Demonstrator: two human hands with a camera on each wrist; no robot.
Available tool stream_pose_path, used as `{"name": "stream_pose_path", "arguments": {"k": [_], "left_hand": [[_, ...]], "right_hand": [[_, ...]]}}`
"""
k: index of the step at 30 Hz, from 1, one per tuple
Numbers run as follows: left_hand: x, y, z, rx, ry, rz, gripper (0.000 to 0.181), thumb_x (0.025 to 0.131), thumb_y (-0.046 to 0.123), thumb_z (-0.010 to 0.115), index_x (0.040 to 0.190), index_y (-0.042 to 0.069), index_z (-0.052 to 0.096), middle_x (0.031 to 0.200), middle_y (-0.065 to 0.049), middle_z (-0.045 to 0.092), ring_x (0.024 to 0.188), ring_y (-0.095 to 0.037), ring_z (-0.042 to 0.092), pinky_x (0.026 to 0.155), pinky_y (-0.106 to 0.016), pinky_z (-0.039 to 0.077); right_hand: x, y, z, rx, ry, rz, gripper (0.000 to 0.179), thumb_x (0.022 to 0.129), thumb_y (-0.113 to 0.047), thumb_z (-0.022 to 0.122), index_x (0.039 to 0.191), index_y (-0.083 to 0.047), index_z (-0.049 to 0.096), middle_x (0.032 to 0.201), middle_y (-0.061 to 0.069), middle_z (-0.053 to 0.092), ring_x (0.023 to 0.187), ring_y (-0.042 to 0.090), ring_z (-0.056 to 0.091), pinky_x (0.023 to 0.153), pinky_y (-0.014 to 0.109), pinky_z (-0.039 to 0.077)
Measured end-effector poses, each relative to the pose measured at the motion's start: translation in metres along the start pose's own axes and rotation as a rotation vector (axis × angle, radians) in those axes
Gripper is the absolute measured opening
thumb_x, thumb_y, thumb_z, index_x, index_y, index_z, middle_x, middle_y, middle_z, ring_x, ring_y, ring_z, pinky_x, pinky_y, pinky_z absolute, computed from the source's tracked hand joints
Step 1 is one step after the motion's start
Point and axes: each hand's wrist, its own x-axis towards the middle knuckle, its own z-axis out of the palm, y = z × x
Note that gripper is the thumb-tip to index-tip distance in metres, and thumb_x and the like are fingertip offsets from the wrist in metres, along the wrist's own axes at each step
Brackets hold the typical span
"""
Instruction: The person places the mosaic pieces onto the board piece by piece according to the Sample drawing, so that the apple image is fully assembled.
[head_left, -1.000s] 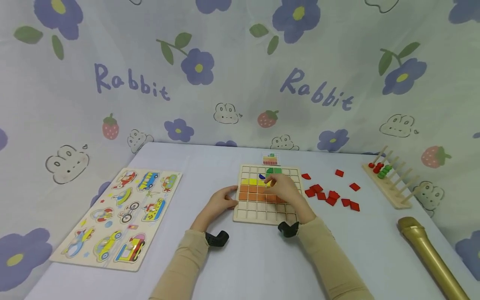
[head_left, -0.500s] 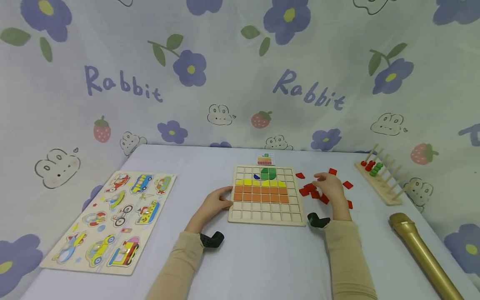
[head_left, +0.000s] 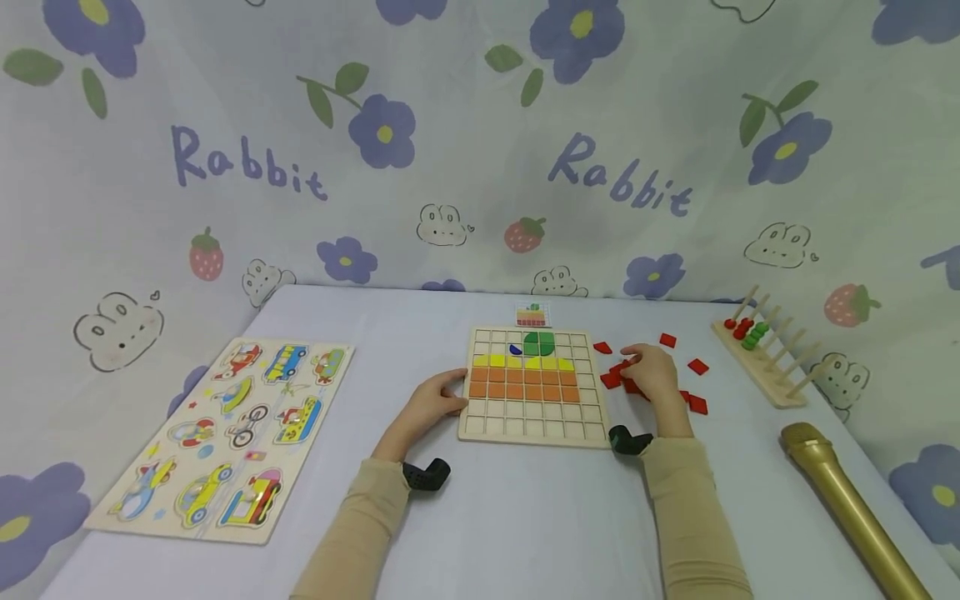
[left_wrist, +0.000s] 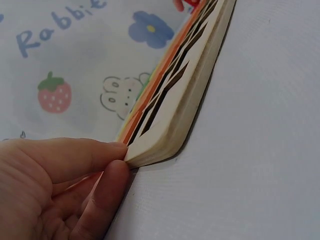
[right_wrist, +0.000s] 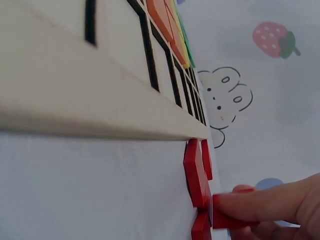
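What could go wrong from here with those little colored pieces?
Two small things, perhaps. The right hand pinches a red tile close beside loose red tiles, so it might knock those about. And the left hand touches the wooden grid board only at its left edge, so a bump from the other side could shift it and jostle the orange tiles.

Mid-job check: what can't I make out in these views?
Head view: the exact count of loose red tiles; the right hand blocks part of that area.
Right wrist view: the full outline of the held red tile; that hand covers much of it.
Left wrist view: the far end of the wooden board, cut off by the top edge.
Head view: fine detail on the picture card; too small.
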Motion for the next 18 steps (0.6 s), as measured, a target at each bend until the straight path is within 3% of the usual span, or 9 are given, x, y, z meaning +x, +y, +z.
{"name": "stream_pose_path", "arguments": {"k": [4,8,11,14,18], "left_hand": [[0.001,0.002,-0.002,0.01,0.007,-0.004,0.058,0.083,0.011,0.067,0.137,0.01,0.046,0.079,-0.008,0.059,0.068,-0.013,0.058,0.065,-0.026,0.047],[0.001,0.002,-0.003,0.016,0.017,-0.007,0.058,0.082,0.011,0.067,0.136,0.01,0.046,0.078,-0.008,0.059,0.068,-0.013,0.058,0.064,-0.026,0.047],[0.001,-0.001,-0.002,0.003,0.013,-0.011,0.058,0.082,0.01,0.067,0.136,0.01,0.047,0.078,-0.008,0.059,0.068,-0.013,0.058,0.064,-0.026,0.047],[0.001,-0.002,-0.001,-0.005,0.005,-0.011,0.058,0.082,0.01,0.067,0.136,0.009,0.047,0.077,-0.008,0.059,0.068,-0.013,0.058,0.065,-0.026,0.047],[0.001,0.0,0.0,0.002,0.001,0.003,0.057,0.082,0.012,0.067,0.136,0.011,0.047,0.076,-0.007,0.06,0.067,-0.013,0.058,0.064,-0.025,0.046]], "right_hand": [[0.002,-0.004,-0.001,0.184,0.004,0.034,0.032,0.086,-0.013,0.062,0.116,-0.001,0.063,0.113,0.02,0.061,0.099,0.031,0.057,0.084,0.04,0.045],[0.004,-0.014,0.003,0.555,-0.05,0.121,0.035,0.085,-0.023,0.067,0.116,-0.009,0.065,0.107,0.005,0.064,0.091,0.015,0.06,0.078,0.026,0.049],[-0.001,-0.031,0.007,0.811,-0.131,0.134,0.033,0.084,-0.021,0.069,0.114,-0.009,0.064,0.097,-0.006,0.062,0.084,0.006,0.059,0.076,0.02,0.049],[-0.011,-0.053,0.017,0.925,-0.238,0.077,0.032,0.086,-0.013,0.065,0.116,-0.002,0.06,0.092,-0.005,0.06,0.079,0.006,0.06,0.073,0.019,0.05],[-0.026,-0.088,0.039,0.914,-0.376,0.02,0.036,0.088,-0.008,0.062,0.12,0.006,0.055,0.101,0.008,0.061,0.078,0.012,0.062,0.076,0.024,0.051]]}}
